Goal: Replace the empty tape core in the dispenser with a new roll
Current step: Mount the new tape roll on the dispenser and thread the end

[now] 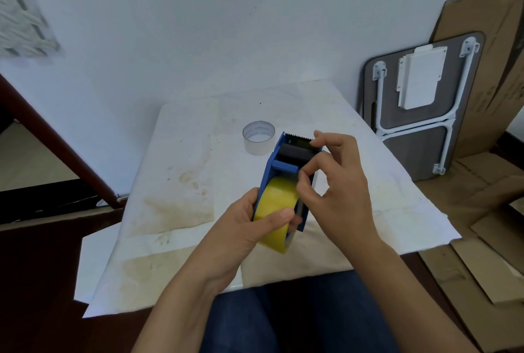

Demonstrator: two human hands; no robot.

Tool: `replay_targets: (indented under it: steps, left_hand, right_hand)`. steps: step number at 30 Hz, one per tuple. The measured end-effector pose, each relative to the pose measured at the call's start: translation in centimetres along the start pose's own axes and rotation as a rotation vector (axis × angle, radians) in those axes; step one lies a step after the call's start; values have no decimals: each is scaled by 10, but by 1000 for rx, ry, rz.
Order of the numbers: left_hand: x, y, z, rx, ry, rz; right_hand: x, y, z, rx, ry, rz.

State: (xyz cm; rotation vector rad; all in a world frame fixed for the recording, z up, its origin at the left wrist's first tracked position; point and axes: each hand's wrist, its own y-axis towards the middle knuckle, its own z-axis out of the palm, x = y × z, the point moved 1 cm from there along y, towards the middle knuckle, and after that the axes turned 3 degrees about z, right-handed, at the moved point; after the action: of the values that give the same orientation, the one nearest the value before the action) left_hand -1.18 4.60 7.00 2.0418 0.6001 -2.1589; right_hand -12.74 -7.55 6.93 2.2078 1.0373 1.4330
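Since the new yellow roll [274, 210] already sits in the blue dispenser [270, 167], the step in hand looks like threading the tape end forward to the cutter.

Nearest: left hand [241, 229] is wrapped around the rear of the dispenser, thumb pressed on the roll's outer face, fingers behind the side plate. It holds dispenser and roll together, lifted above the table [181, 171].

Right hand [337, 182] is closed in a pinch, thumb and forefinger meeting at the top edge of the roll, just behind the blue crossbar. Can't tell whether a tape end is actually between the fingertips; the film is too thin to see here.

How I'd do it:
- Ease the left thumb off the roll, or it won't turn when the tape is pulled.
- Peel the end square, full width, so it doesn't split.
- Route it under the crossbar and over the black roller [295, 151], sticky side down; the exact path is a guess from here.
- Stop just past the serrated blade [297, 136]. Keep fingertips off the teeth; the right forefinger is already close.

Further back, the empty core [259, 137] stands on the table just beyond the dispenser nose, clear of it. So the swap looks done and only the threading remains.
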Motion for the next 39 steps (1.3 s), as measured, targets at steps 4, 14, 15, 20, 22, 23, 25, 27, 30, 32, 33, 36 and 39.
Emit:
replay_targets:
  steps: [4,14,15,20,22,23,25,27,30,32,33,36,39]
  left_hand:
    - [-1,0,-1,29,-21,-18]
    - [-3,2,-3,73,27,-66]
    - [-3,2,-4,77,29,-71]
    - [2,1,-7,116,80,-114]
    - [4,0,-9,141,86,-121]
    - [4,-1,-9,145,81,-121]
    - [3,0,-9,130,54,-122]
    - [3,1,-8,93,33,-127]
    - [6,4,-8,53,44,-139]
    - [9,7,-9,47,60,-155]
    - [10,8,-9,49,74,-161]
    - [14,9,-10,51,96,-171]
    - [14,9,-9,3,46,-154]
  right_hand:
    - [0,-1,-1,7,-32,-27]
    - [-5,1,0,24,-9,53]
    - [-5,1,-1,20,-9,59]
    - [-7,0,-2,-4,24,118]
    - [-7,1,-2,-4,19,127]
    - [-7,1,-2,-4,15,117]
    - [-7,3,-1,-11,7,90]
    - [-7,4,0,-26,-10,85]
    - [-7,4,2,-20,-23,100]
    - [-8,4,2,-10,-26,116]
    - [-9,4,3,-8,-30,124]
    - [-13,4,3,-15,-14,164]
    - [-13,4,1,-32,16,205]
